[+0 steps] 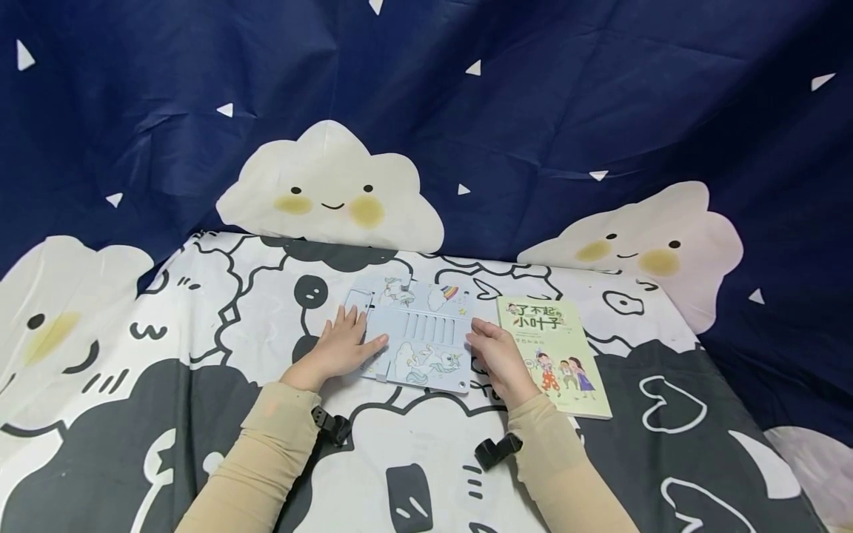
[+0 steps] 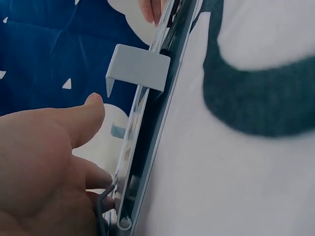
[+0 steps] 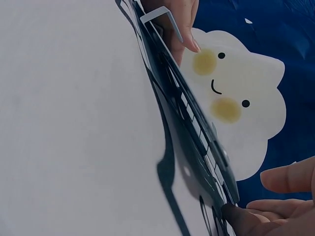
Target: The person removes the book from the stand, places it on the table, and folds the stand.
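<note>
A light blue folding book stand point(image 1: 426, 329) with unicorn and rainbow pictures and a slotted middle panel lies on the patterned cloth. Over its left side my left hand point(image 1: 343, 348) rests with fingers spread; in the left wrist view its thumb is apart from the panel and its fingers touch near a thin bent wire point(image 2: 101, 211). A pale clip-like bracket point(image 2: 138, 68) stands out from the front edge there. My right hand point(image 1: 500, 359) is at the right edge. In the right wrist view its fingertips touch beneath the edge, thumb apart.
Right of the stand, a pale green book point(image 1: 566, 370) with cartoon figures lies face up, partly behind my right hand. The black-and-white cloth point(image 1: 413, 444) covers the table. Behind it hangs a dark blue curtain point(image 1: 533, 133) with smiling clouds.
</note>
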Motion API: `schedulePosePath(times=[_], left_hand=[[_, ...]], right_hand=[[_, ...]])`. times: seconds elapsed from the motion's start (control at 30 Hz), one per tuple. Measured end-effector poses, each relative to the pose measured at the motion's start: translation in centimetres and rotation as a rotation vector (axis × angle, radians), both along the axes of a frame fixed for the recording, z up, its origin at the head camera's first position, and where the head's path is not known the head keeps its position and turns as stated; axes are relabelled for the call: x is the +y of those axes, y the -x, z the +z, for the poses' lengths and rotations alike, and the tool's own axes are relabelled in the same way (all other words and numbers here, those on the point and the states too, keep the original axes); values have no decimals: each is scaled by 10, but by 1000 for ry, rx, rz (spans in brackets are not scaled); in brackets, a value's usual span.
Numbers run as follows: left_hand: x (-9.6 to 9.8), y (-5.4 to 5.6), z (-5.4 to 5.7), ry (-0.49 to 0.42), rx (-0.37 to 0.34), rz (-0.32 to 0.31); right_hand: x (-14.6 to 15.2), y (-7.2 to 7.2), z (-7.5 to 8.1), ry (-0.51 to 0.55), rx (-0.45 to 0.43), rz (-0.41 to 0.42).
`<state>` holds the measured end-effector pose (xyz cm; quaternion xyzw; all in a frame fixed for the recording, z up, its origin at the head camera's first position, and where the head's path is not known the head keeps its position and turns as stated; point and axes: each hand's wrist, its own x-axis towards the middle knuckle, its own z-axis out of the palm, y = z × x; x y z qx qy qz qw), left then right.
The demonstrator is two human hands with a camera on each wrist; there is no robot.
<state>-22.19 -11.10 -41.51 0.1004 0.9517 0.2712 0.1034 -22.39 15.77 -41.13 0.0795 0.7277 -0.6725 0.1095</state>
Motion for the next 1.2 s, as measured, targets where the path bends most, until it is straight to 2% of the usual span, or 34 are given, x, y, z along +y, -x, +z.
schedulePosePath(times=[0.4,0.73,0.97,1.2], left_hand=[[-3,-1,3,39,-7,-35],[-7,1,6,-27,-49,-43],[-14,-4,14,-35,-30,-106],[-8,-11,14,4,-28,-176]], right_hand=[[0,-1,0,-7,8,23],[4,1,1,16,-12,10],[5,4,1,35,-29,-1],[6,4,-2,67,-47,-13]])
